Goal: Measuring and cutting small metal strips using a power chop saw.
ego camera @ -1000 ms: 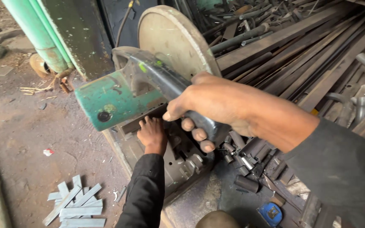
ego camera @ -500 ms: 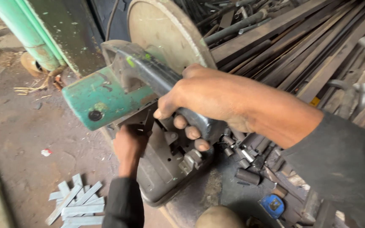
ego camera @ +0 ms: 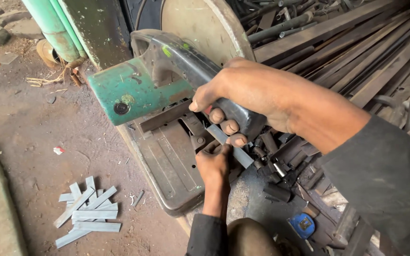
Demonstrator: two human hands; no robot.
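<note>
Both hands busy: my right hand (ego camera: 243,97) is wrapped tight round the saw handle (ego camera: 200,71), left hand (ego camera: 213,163) fingers pinching, I think, the flat metal strip (ego camera: 228,144) just under the right fingertips.

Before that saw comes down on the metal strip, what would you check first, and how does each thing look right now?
1. Right hand firmly wrapped round the saw handle: ok.
2. Flat metal strip lying on the saw base: ok.
3. Left hand holding the strip: ok, though it sits directly under the handle, so not ok for clearance, in my judgement.
4. Strip clamped in the vise: cannot tell.
5. Cutting disc clear of the strip: cannot tell, its lower edge is hidden.
6. Cut pieces lying away from the base: ok.
</note>
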